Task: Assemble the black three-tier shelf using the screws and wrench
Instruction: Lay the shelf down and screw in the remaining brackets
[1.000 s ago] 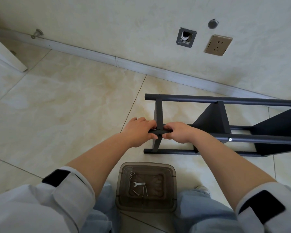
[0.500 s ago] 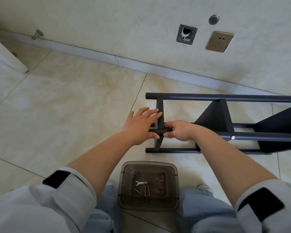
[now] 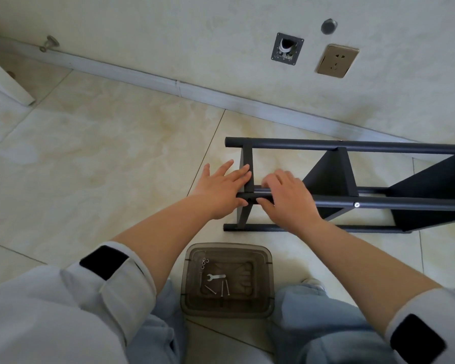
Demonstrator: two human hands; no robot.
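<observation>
Two hands at the shelf (image 3: 336, 177), lying on its side on the floor. Left hand (image 3: 222, 190) flat, fingers straight against the end panel; right hand (image 3: 286, 198) curled over the near pole. Step looks like aligning the panel's screw hole. Next likely needs a screw (image 3: 222, 288) and wrench (image 3: 216, 277) from the tray (image 3: 269, 279).

Left hand (image 3: 222, 186) flat, fingers straight; right hand (image 3: 286, 198) loosely curled, both forearms outstretched.

Wall socket (image 3: 337, 60); grey plate (image 3: 287, 48); doorstop (image 3: 49, 43).
</observation>
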